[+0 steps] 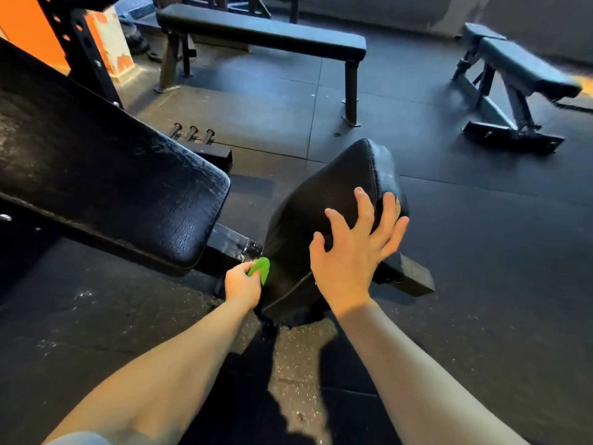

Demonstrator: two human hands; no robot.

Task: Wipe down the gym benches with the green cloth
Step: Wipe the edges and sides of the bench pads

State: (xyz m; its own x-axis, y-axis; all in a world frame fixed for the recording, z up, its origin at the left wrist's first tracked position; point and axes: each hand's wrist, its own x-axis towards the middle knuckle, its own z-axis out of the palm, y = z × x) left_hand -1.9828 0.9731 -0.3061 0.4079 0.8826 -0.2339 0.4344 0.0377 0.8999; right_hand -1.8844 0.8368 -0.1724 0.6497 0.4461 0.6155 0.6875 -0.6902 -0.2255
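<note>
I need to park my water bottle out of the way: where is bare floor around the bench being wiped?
Bare floor lies between the seat pad and the flat bench, and right of the seat pad toward the angled bench. Crowded: the gap between backrest and seat pad, where the left hand holds the green cloth.
</note>
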